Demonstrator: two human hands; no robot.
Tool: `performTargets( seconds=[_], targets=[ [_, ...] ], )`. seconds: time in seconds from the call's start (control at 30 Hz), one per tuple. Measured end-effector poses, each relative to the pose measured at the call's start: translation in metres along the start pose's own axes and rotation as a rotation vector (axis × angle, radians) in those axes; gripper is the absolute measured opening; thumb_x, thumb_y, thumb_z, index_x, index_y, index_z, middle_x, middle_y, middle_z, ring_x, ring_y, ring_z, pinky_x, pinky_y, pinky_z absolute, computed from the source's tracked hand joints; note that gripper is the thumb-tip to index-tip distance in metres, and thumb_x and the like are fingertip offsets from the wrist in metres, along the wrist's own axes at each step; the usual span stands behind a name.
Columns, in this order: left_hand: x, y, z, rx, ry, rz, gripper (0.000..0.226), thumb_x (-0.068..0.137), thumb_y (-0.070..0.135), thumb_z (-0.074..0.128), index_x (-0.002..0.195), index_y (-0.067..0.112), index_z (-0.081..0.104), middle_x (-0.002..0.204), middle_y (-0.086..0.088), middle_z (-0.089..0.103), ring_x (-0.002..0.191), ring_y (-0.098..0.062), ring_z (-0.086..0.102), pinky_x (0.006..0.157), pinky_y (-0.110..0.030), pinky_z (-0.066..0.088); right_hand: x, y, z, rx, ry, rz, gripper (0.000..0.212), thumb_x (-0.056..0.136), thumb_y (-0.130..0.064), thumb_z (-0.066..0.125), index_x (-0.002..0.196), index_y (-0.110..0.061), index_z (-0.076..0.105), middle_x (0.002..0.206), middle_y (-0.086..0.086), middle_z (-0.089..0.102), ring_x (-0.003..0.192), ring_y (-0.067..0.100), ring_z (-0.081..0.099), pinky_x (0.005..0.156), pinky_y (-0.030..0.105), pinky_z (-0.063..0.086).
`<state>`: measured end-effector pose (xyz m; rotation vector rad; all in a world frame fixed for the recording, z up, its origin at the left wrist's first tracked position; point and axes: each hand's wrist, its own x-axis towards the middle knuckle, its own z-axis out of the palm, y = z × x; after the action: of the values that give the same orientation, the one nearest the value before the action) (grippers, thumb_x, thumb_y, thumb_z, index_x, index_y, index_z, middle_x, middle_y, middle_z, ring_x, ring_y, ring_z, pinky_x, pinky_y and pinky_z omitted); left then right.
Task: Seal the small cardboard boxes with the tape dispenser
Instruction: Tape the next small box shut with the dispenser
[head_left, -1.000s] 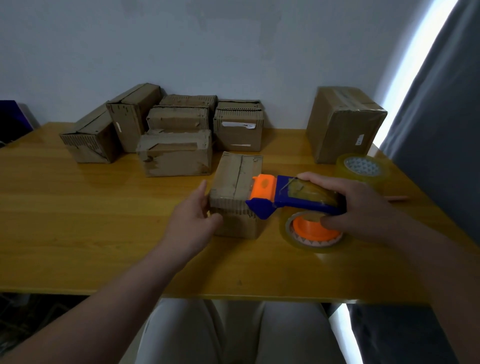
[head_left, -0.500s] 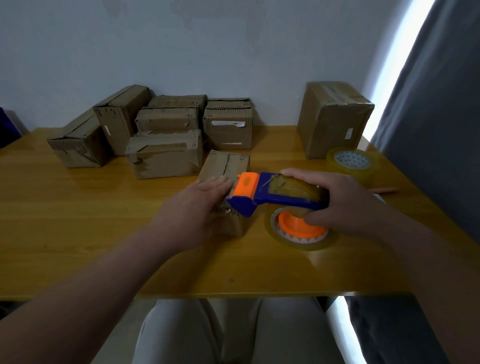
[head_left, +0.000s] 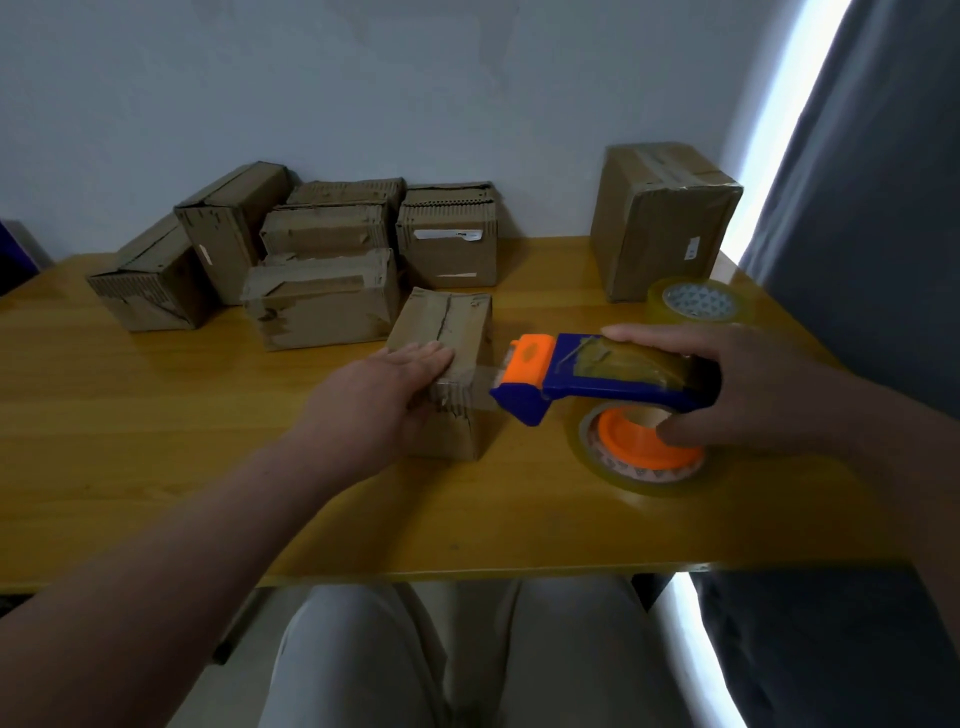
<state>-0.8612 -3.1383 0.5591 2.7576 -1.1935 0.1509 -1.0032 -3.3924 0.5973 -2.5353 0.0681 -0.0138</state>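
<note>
Yellow wooden table (head_left: 156, 415): the small cardboard box (head_left: 457, 332) at its centre is pressed under a flat left hand (head_left: 384, 395). Just beside it, the tape dispenser (head_left: 597, 379) is gripped by the right hand (head_left: 753, 389), with tape stretched between. Its top seam looks untaped, and the cluster of boxes (head_left: 322, 306) behind is judged pending.

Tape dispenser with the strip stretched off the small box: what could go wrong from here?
The clear tape strip stretched between the small cardboard box and the blue-and-orange tape dispenser could twist or peel off. Only the flat left hand steadies the box, so a pull by the right hand may slide it.
</note>
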Motion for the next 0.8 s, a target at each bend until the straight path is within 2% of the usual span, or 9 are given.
performTargets(
  seconds=[0.2, 0.3, 0.4, 0.5, 0.6, 0.67, 0.73, 0.8],
  targets=[
    [-0.001, 0.002, -0.001, 0.001, 0.010, -0.001, 0.060, 0.097, 0.022, 0.048, 0.147, 0.034, 0.019, 0.154, 0.013, 0.023, 0.142, -0.005, 0.019, 0.114, -0.024, 0.012, 0.001, 0.001, -0.002, 0.019, -0.032, 0.027, 0.082, 0.072, -0.013, 0.075, 0.117, -0.068, 0.035, 0.085, -0.006, 0.064, 0.064, 0.002, 0.058, 0.052, 0.010, 0.042],
    [0.000, 0.003, -0.001, 0.000, 0.020, 0.001, 0.059, 0.097, 0.024, 0.048, 0.148, 0.033, 0.020, 0.154, 0.013, 0.023, 0.142, -0.005, 0.019, 0.114, -0.025, 0.013, 0.009, -0.005, 0.004, -0.031, -0.075, 0.031, 0.078, 0.075, -0.012, 0.073, 0.122, -0.061, 0.035, 0.078, -0.005, 0.060, 0.059, -0.002, 0.055, 0.051, 0.009, 0.041],
    [0.000, 0.002, -0.001, 0.003, 0.014, 0.008, 0.058, 0.097, 0.025, 0.048, 0.147, 0.033, 0.020, 0.154, 0.012, 0.024, 0.142, -0.005, 0.019, 0.114, -0.025, 0.013, 0.021, -0.013, 0.009, -0.085, -0.121, 0.057, 0.075, 0.078, -0.015, 0.072, 0.128, -0.055, 0.035, 0.081, -0.009, 0.057, 0.059, -0.006, 0.055, 0.052, 0.012, 0.043],
    [0.000, 0.001, 0.000, 0.006, -0.002, 0.004, 0.059, 0.097, 0.026, 0.048, 0.147, 0.034, 0.018, 0.155, 0.013, 0.022, 0.142, -0.005, 0.018, 0.115, -0.028, 0.013, 0.030, -0.018, 0.010, -0.058, -0.148, 0.094, 0.075, 0.078, -0.015, 0.072, 0.135, -0.050, 0.039, 0.094, -0.011, 0.057, 0.071, 0.004, 0.059, 0.063, 0.018, 0.051],
    [0.001, 0.001, 0.001, 0.006, -0.001, 0.003, 0.060, 0.097, 0.025, 0.048, 0.147, 0.034, 0.018, 0.155, 0.013, 0.021, 0.142, -0.005, 0.017, 0.115, -0.027, 0.012, 0.035, -0.018, 0.011, 0.014, -0.154, 0.128, 0.074, 0.077, -0.010, 0.072, 0.133, -0.047, 0.043, 0.093, -0.012, 0.056, 0.071, 0.008, 0.057, 0.065, 0.022, 0.050],
    [0.002, 0.002, 0.001, 0.011, -0.008, -0.002, 0.060, 0.097, 0.024, 0.048, 0.148, 0.034, 0.017, 0.155, 0.013, 0.020, 0.142, -0.005, 0.016, 0.115, -0.026, 0.011, 0.037, -0.017, 0.013, 0.066, -0.173, 0.151, 0.072, 0.076, -0.007, 0.071, 0.131, -0.046, 0.046, 0.095, -0.006, 0.060, 0.075, 0.017, 0.062, 0.067, 0.029, 0.054],
    [0.002, 0.002, 0.001, 0.013, -0.009, -0.002, 0.060, 0.097, 0.024, 0.047, 0.148, 0.034, 0.016, 0.155, 0.013, 0.020, 0.142, -0.005, 0.016, 0.115, -0.025, 0.011, 0.038, -0.016, 0.013, 0.146, -0.193, 0.178, 0.069, 0.075, -0.003, 0.070, 0.126, -0.045, 0.050, 0.101, 0.003, 0.064, 0.088, 0.030, 0.065, 0.076, 0.038, 0.056],
    [0.002, 0.003, 0.000, 0.015, -0.007, -0.002, 0.060, 0.098, 0.024, 0.047, 0.148, 0.033, 0.016, 0.155, 0.013, 0.020, 0.142, -0.005, 0.016, 0.114, -0.025, 0.012, 0.038, -0.017, 0.012, 0.214, -0.204, 0.200, 0.065, 0.074, -0.001, 0.068, 0.120, -0.045, 0.052, 0.103, 0.005, 0.065, 0.087, 0.028, 0.066, 0.077, 0.036, 0.056]
  ],
)
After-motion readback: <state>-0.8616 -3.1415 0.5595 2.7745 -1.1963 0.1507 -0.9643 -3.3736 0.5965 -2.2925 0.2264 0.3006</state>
